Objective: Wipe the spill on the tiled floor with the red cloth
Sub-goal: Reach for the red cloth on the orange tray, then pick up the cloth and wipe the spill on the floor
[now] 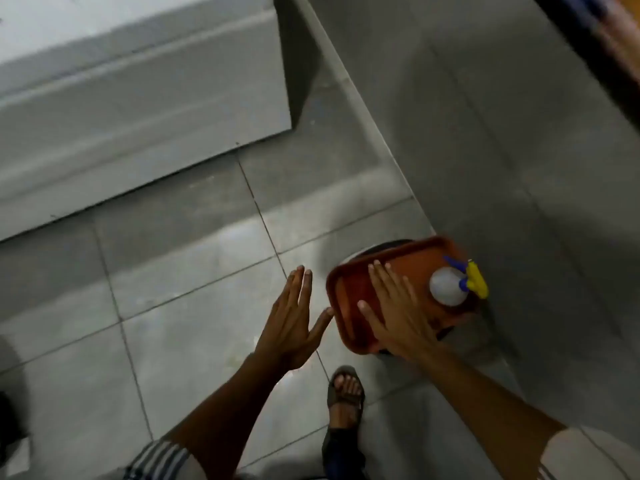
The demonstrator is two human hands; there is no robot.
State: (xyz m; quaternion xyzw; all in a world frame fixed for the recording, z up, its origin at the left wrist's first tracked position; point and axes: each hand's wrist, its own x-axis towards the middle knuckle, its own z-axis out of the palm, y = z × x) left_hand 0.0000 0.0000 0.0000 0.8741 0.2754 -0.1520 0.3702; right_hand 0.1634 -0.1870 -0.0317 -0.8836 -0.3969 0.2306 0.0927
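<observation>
My left hand (292, 318) is held flat over the grey tiled floor (194, 271), fingers apart and holding nothing. My right hand (398, 313) is spread open above a red-brown tray (349, 292) that rests on a dark round stool. On the tray stands a white spray bottle (448, 285) with a yellow and blue trigger head, just right of my right hand. No red cloth shows in this view. A faint damp sheen lies on the tiles near my foot; I cannot tell if it is the spill.
A large white box-like cabinet (138, 98) fills the upper left. A grey wall (485, 133) with a skirting edge runs diagonally on the right. My sandalled foot (346, 393) stands on the tiles below the tray.
</observation>
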